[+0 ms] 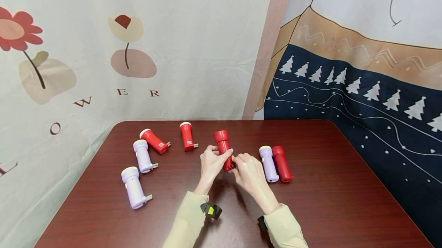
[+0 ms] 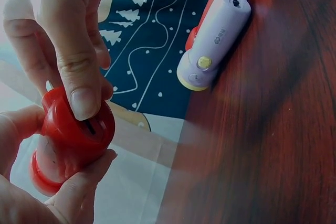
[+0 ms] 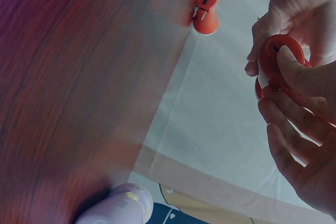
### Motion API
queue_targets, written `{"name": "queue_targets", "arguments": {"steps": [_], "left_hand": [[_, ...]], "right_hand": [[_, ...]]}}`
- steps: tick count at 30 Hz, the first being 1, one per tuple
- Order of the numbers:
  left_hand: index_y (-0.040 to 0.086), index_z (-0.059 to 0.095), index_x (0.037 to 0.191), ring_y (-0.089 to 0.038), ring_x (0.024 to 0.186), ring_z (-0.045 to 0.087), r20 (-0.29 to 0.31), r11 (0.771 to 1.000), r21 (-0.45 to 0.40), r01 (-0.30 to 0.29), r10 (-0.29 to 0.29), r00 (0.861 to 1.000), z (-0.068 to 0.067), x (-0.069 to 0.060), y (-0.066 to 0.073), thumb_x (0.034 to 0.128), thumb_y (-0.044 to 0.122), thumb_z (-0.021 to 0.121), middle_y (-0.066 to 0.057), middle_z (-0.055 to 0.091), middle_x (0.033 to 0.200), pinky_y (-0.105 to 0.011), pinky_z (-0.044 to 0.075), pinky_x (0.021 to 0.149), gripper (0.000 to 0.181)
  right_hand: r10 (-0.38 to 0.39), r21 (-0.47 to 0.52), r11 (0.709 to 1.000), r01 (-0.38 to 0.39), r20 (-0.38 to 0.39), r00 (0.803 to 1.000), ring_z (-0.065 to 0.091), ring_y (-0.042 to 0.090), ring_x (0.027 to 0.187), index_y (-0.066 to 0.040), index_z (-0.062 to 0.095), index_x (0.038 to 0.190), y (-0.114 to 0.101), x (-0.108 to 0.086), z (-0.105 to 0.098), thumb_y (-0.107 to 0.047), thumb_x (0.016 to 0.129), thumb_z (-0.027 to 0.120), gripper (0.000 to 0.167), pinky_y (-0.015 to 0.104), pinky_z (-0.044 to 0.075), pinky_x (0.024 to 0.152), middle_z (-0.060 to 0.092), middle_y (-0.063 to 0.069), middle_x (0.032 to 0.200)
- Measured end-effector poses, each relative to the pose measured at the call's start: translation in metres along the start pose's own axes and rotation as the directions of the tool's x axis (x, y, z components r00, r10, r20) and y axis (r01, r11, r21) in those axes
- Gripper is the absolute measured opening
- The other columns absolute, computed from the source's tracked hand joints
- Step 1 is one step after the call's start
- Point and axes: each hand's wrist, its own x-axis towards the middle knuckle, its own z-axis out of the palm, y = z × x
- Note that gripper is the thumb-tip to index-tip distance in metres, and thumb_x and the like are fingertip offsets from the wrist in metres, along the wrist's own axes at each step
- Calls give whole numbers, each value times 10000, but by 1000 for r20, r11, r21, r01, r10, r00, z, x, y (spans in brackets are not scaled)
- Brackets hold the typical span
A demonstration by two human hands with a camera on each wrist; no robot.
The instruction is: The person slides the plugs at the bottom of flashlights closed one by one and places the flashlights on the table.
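Note:
My left hand (image 1: 210,163) grips a red flashlight (image 1: 221,137) by its body above the middle of the table, lamp end pointing away. At the flashlight's base, my right hand (image 1: 249,172) pinches the end, its thumb (image 2: 84,100) pressed by the dark slot. A sliver of metal prong (image 2: 49,85) shows beside the base in the left wrist view; the fingers hide the rest. Just right of my right hand lie a lavender flashlight (image 1: 268,163) and another red flashlight (image 1: 282,163), side by side, with no prongs sticking out.
On the left lie two lavender flashlights (image 1: 132,188) (image 1: 142,156) and two red flashlights (image 1: 154,140) (image 1: 187,137), all with metal prongs folded out. They rest on a dark red-brown table (image 1: 345,202). Printed curtains (image 1: 207,48) hang behind its far edge.

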Motion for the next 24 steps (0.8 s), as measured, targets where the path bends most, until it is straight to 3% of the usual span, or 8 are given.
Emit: {"name": "queue_targets", "arguments": {"steps": [13,24], "left_hand": [[12,619,1032,-258,823,685,-7,1000,-12,0,0,1000,0,-2,0,734,350,768,-165,731,913,-356,534,730,475],[16,626,1011,-250,805,682,-12,1000,15,20,-20,1000,1,-3,2,736,365,761,-165,728,897,-327,531,676,465]], "right_hand": [[-4,-6,1000,4,-11,1000,577,168,669,-64,700,880,0,0,0,-95,664,823,250,285,496,609,650,-2,741],[1,-15,1000,-1,-10,1000,577,166,672,-67,690,874,-1,-1,-1,-117,656,837,268,279,501,617,644,3,749]]}}
